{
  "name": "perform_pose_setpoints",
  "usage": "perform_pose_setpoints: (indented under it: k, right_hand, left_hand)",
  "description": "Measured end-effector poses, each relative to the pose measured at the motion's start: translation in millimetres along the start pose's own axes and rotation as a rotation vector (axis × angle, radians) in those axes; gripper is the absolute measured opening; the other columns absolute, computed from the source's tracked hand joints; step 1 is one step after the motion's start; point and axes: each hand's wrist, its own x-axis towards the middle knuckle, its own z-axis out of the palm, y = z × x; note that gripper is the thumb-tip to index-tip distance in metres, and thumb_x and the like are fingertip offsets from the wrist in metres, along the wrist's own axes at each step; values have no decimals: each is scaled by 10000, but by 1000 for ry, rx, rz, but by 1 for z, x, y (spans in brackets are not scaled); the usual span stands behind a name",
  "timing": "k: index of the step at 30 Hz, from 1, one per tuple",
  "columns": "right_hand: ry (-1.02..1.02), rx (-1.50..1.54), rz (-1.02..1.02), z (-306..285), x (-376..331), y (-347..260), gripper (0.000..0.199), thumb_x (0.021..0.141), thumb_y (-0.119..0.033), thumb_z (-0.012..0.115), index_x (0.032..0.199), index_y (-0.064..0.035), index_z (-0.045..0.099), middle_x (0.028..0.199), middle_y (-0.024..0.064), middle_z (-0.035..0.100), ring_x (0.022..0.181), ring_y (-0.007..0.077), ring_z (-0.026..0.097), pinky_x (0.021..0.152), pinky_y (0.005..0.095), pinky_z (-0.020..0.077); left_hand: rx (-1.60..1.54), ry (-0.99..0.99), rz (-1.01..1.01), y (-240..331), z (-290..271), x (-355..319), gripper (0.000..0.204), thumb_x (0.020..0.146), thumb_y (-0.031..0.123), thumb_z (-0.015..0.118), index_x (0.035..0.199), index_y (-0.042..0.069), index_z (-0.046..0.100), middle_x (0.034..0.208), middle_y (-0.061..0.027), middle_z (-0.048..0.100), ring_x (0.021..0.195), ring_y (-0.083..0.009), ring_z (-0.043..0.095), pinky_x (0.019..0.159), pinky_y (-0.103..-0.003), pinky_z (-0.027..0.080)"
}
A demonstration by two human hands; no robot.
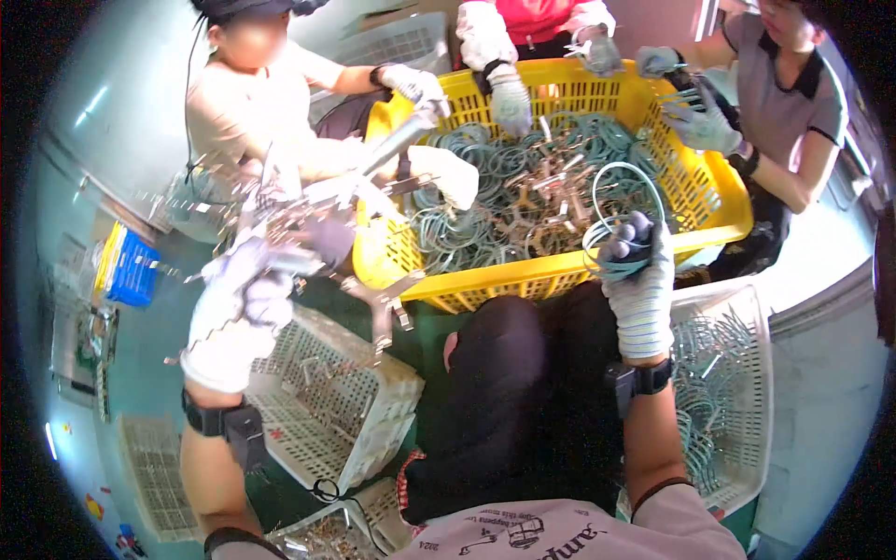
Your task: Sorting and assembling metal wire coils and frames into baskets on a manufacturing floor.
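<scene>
My left hand point(241, 308), in a pale glove, is raised at the left and closed around a spread bunch of thin, branched metal brackets point(385, 310). Their tips stick out on several sides, and some are blurred. At the right front of the yellow basket point(523, 278), my gloved right hand point(642, 280) has its fingers curled round a few grey-green rings point(597, 191). One ring stands up above the fingers while others lie lower against them. Inside the basket, a heap of similar rings point(467, 154) surrounds a middle pile of metal brackets point(551, 191).
Three people sit round the basket, their gloved hands point(511, 101) at or over it. A white crate point(761, 373) of rings stands by my right arm. Left of my legs is another white crate point(397, 392) with metal pieces. A blue bin point(138, 269) stands far left.
</scene>
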Motion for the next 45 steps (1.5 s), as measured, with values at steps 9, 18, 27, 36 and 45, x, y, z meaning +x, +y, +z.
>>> perform_pose_setpoints:
  k: [9, 18, 27, 36, 45]
  right_hand:
    - [155, -33, -236, -7, -4, -18, 327, 926, -371, 491, 912, -59, 588, 756, 27, 552, 632, 155, 503, 621, 298, 445]
    - [237, -80, -252, -1, -4, -14, 372, 942, -378, 459, 933, -26, 579, 737, 28, 543, 610, 149, 497, 597, 288, 448]
    - [86, -367, -82, 9, -4, -11, 332, 935, -353, 483, 938, -36, 582, 775, 70, 605, 610, 173, 591, 597, 301, 528]
    - [-596, -842, 443, 123, 10, 11, 485, 908, -473, 459, 976, -17, 609, 618, -2, 529, 510, 72, 453, 481, 198, 337]
    - [-602, -706, 506, 139, 58, 72, 279, 929, -332, 498, 995, -71, 572, 781, 2, 605, 610, 86, 546, 559, 200, 447]
  left_hand:
    - [-119, -575, -177, -88, 133, 182, 171, 883, 128, 587, 1032, 45, 602, 680, 38, 504, 474, -21, 372, 386, -154, 304]
    - [226, -412, -305, -163, 177, 274, 399, 830, 269, 657, 1154, 105, 492, 1209, -92, 430, 951, -374, 520, 774, -505, 515]
    - [155, -607, -147, -112, 135, 199, 388, 905, 229, 562, 1248, 74, 466, 1115, -61, 561, 992, -179, 566, 845, -342, 509]
    - [441, -868, 177, -67, 96, 142, 593, 856, 191, 628, 1363, 66, 346, 1243, -39, 466, 1081, -118, 497, 901, -242, 423]
    - [16, -305, 180, -61, 45, 156, 282, 846, 200, 644, 1095, 92, 563, 881, 31, 590, 641, -65, 548, 579, -201, 457]
